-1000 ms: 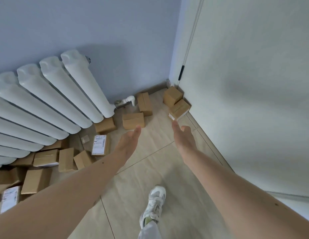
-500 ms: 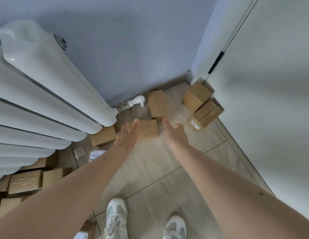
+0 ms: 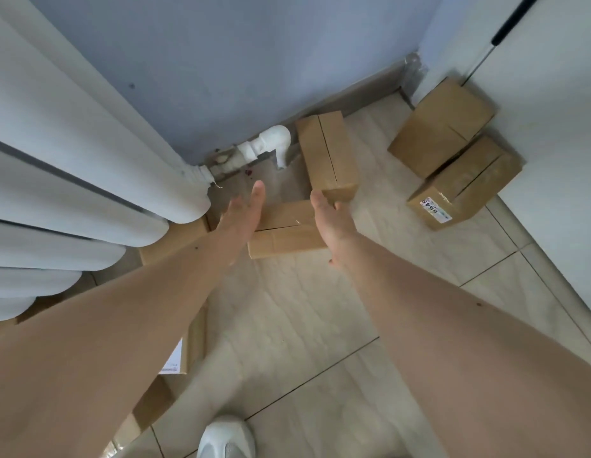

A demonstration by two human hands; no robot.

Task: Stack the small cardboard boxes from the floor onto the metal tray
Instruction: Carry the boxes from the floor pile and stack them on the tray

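A box (image 3: pixel 285 231) on the floor (image 3: pixel 307 302) is being framed by both hands: the left hand (image 3: pixel 241 217) is being held flat at its left end and the right hand (image 3: pixel 330 219) flat at its right end, fingers straight and nothing gripped yet, probably so that the box can be squeezed between the palms. Just beyond the right hand a second box (image 3: pixel 327 153) is lying by the pipe (image 3: pixel 271 143), and two more boxes (image 3: pixel 452 153) are being kept well to its right, against the door (image 3: pixel 551 127). The tray is not being shown, so its place cannot be told.
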